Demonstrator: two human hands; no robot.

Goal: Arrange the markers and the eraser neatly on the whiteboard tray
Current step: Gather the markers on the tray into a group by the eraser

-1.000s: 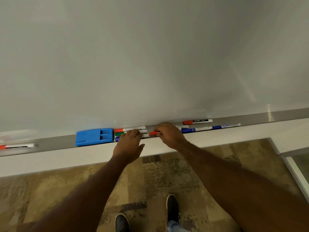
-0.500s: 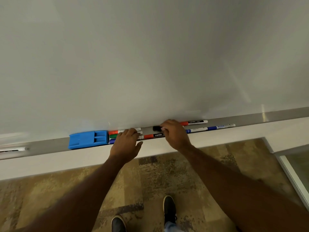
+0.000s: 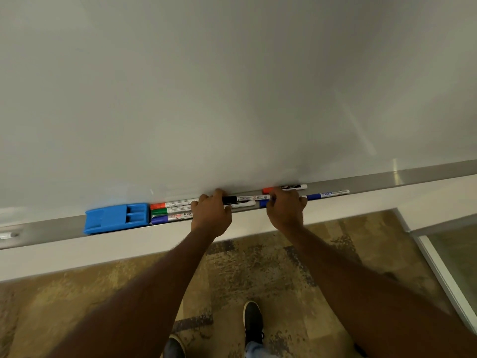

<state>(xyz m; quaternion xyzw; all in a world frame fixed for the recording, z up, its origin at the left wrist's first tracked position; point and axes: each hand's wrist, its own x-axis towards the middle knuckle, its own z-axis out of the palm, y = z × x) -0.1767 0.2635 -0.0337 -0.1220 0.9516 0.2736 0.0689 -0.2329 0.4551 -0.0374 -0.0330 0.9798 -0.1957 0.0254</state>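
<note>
The grey whiteboard tray (image 3: 413, 178) runs across the view. A blue eraser (image 3: 116, 218) lies on it at the left. Right beside it three markers lie in parallel: red-capped (image 3: 170, 204), green-capped (image 3: 167, 210) and blue-capped (image 3: 167, 218). My left hand (image 3: 211, 214) covers their right ends, and its fingers close on the cap end of a black-capped marker (image 3: 245, 198). Just in front of that one lies another white-barrelled marker (image 3: 244, 204). My right hand (image 3: 285, 210) grips a blue marker (image 3: 263, 202) that is mostly hidden under it.
A red-capped marker (image 3: 286, 188) lies at the back of the tray behind my right hand. Another blue marker (image 3: 327, 195) lies further right. One marker (image 3: 5, 235) sits at the far left. Patterned carpet and my shoes are below; a glass panel (image 3: 454, 254) is at the right.
My right hand let go of the black-capped marker and shifted right onto the blue marker. My left hand moved right, from the three grouped markers to the black marker's cap.
</note>
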